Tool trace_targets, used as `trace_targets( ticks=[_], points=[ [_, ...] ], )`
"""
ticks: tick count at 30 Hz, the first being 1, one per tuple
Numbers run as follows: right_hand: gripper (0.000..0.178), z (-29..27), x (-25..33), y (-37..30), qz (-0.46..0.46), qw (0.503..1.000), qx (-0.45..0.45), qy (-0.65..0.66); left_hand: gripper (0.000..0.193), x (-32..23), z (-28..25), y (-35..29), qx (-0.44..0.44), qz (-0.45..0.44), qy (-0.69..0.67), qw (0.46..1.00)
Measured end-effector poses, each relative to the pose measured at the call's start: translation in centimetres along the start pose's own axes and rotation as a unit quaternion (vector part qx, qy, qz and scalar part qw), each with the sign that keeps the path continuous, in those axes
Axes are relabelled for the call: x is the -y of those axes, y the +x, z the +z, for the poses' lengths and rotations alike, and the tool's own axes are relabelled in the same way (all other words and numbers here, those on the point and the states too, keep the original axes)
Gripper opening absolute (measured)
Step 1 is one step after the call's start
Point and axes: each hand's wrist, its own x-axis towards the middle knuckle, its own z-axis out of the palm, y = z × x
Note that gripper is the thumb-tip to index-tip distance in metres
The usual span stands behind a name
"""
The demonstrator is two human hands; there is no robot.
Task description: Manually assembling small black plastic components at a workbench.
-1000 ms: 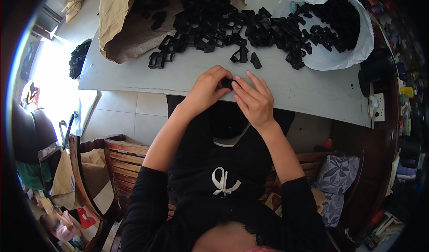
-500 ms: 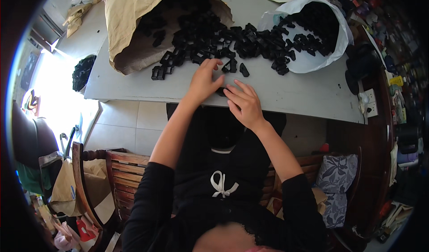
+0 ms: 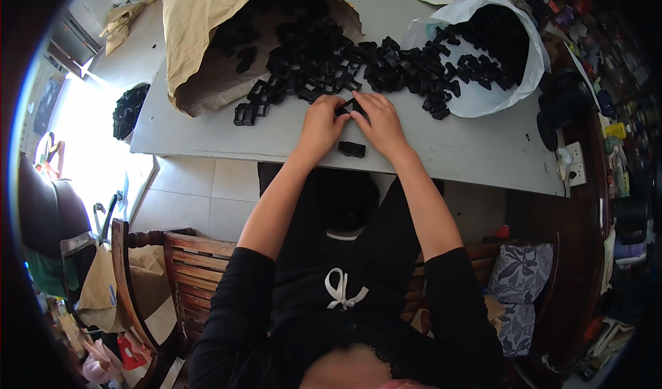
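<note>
Between the fingertips of my left hand point(image 3: 322, 126) and my right hand point(image 3: 380, 121) is a small black plastic piece point(image 3: 349, 107), partly covered by the fingers. Both hands are closed on it, just in front of the pile of black plastic pieces point(image 3: 396, 67). Nearer to me, by the table's front edge, another black piece point(image 3: 352, 150) lies by itself between my wrists. Hollow, frame-like black pieces point(image 3: 252, 106) spill from the brown paper bag point(image 3: 189, 37). Smaller solid ones spread from the white plastic bag point(image 3: 471, 104) on the right.
The grey table point(image 3: 476, 144) has a dark bin-like container full of black pieces point(image 3: 131, 111) beyond its left end. A wooden bench point(image 3: 196, 265) stands behind me, with a patterned cushion point(image 3: 520, 275) on the right. Cluttered shelves point(image 3: 614, 141) line the right side.
My hands have moved forward and come together on a black piece taken from beside the pile. The piece that was under my hands now lies uncovered near the table edge.
</note>
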Motion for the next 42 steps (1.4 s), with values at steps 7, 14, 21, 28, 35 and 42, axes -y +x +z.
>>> trace_targets(
  ticks=[7, 14, 21, 28, 35, 42],
  points=[
    [0.03, 0.4, -0.9, 0.4, -0.017, 0.998, -0.058, 0.026, 0.029, 0.5, -2.8, -0.9, 0.014, -0.015, 0.019, 1.0],
    [0.024, -3.6, -0.1, -1.1, 0.263, 0.947, -0.147, 0.111, 0.029, -0.4, -3.3, -2.7, 0.056, 0.043, 0.011, 0.997],
    [0.018, -2.2, 2.2, -3.3, 0.196, 0.971, -0.104, 0.088, 0.031, -0.3, -3.8, -3.0, 0.105, 0.084, 0.019, 0.991],
    [0.023, -2.3, 3.9, -2.5, -0.046, 0.991, -0.038, 0.123, 0.031, -0.2, -3.7, -2.7, 0.115, 0.09, 0.023, 0.989],
    [0.026, -3.4, 4.2, -3.0, -0.145, 0.989, 0.014, -0.037, 0.032, 0.1, -3.7, -2.8, 0.12, 0.069, -0.001, 0.99],
    [0.025, -4.4, 0.9, 0.1, 0.146, 0.988, 0.024, 0.037, 0.027, -0.9, -4.1, -1.5, 0.156, 0.03, -0.06, 0.986]
  ],
)
